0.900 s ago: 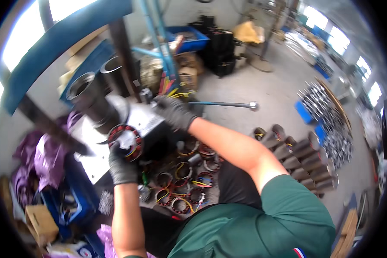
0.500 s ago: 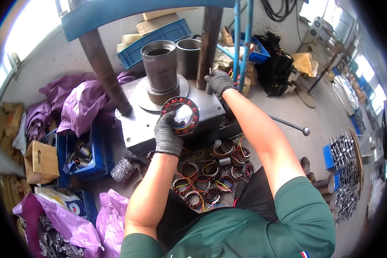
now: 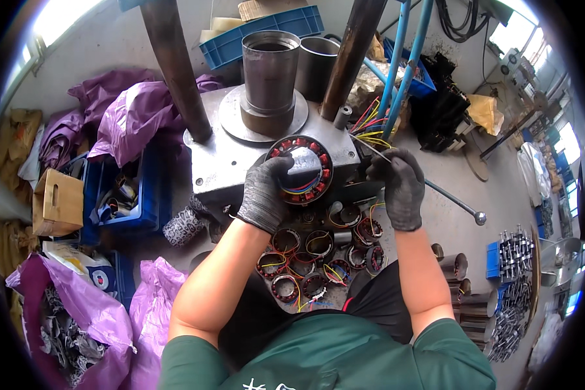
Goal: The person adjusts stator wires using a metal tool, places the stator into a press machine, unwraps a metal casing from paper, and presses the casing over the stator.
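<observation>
Head view: step in hand judged as handling of one wound ring [image 3: 324, 170], held tilted above the front of the steel tabletop [image 3: 221, 172], just short of the round base plate [image 3: 231, 118]. Gripped by its left side in the gloved left hand [image 3: 265, 192], with thumb over the rim and remaining fingers mostly hidden. Raised to the right of the ring: gloved right hand [image 3: 400, 188], with fingers curled; thin rod [image 3: 370, 148] at the fingertips, pinched or merely behind, impossible to tell. Next move judged to call for a steady rim grip, with coloured leads [image 3: 301, 190] clear of hard edges. Containers: blue crate [image 3: 140, 224] at left, holding mixed scraps, not separable by eye; purple sack [image 3: 101, 305] at lower left, mouth gaping, filled with grey shreds [image 3: 65, 344]; upright steel cylinder [image 3: 266, 78] on the base plate, hollow, interior dark; second hollow cylinder [image 3: 315, 75] just behind; blue tray [image 3: 493, 260] at right, beside metal shafts [image 3: 517, 250]. Near the tabletop, low down: further wound rings [image 3: 374, 259] with loose wires
</observation>
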The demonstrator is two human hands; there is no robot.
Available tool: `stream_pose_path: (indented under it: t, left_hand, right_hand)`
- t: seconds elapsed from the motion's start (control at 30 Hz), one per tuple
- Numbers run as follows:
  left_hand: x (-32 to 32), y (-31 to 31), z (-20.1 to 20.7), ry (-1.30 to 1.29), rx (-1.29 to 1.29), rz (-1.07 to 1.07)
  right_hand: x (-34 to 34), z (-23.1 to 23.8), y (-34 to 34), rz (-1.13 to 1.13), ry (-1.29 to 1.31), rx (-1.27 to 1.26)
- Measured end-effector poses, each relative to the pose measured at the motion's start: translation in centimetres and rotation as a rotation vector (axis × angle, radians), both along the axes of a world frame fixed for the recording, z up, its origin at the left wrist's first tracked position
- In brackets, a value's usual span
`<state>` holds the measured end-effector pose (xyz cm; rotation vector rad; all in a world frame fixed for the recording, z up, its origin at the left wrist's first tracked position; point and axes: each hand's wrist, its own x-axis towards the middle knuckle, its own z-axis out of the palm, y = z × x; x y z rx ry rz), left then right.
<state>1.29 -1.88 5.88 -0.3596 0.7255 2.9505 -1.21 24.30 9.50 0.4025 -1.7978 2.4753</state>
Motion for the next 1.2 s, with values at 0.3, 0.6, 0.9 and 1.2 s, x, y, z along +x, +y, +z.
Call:
stream_pose_path:
  t: [0.3,0.6,0.9,1.2]
  left_hand:
    - [1.3,1.0,-0.1,-0.022,-0.067,-0.139]
    - [0.9,2.4,0.4,0.091,-0.302,-0.185]
    - [1.7,3.6,1.3,0.005,-0.562,-0.08]
    - [1.5,3.3,0.0,-0.005,-0.637,-0.046]
  right_hand:
    - [5.1,0.0,1.9,0.17,0.273,0.288]
    - [4.7,0.5,2.0,0.135,0.631,0.756]
    - [4.8,0.1,0.9,0.126,0.437,0.753]
    - [4.9,-0.3,0.4,0.154,0.277,0.768]
